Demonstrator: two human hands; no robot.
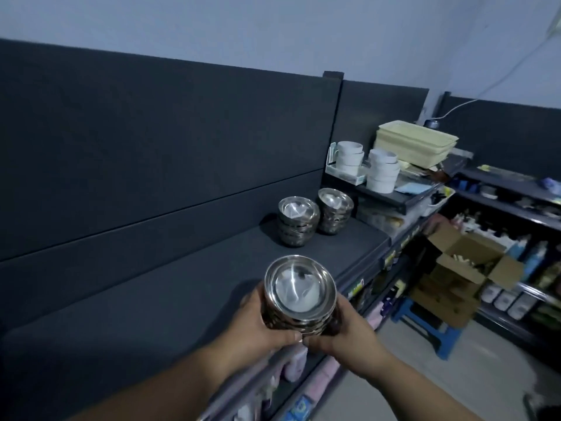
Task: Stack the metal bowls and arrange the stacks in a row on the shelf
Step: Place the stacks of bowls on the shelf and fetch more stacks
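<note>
A stack of shiny metal bowls [300, 287] is held over the front edge of the dark shelf [182, 287]. My left hand [261, 326] grips its left side and my right hand [349, 329] grips its right side, thumbs meeting at the stack's near base. Further back on the shelf two more stacks of metal bowls stand side by side: one [298, 221] nearer and one [335, 210] just behind it to the right, close together.
A dark back panel [151, 147] runs behind the shelf. At the shelf's far end stand white bowl stacks [383, 171] and cream trays [416, 142]. Open cardboard boxes [464, 268] on a blue stool and product shelves fill the aisle at right.
</note>
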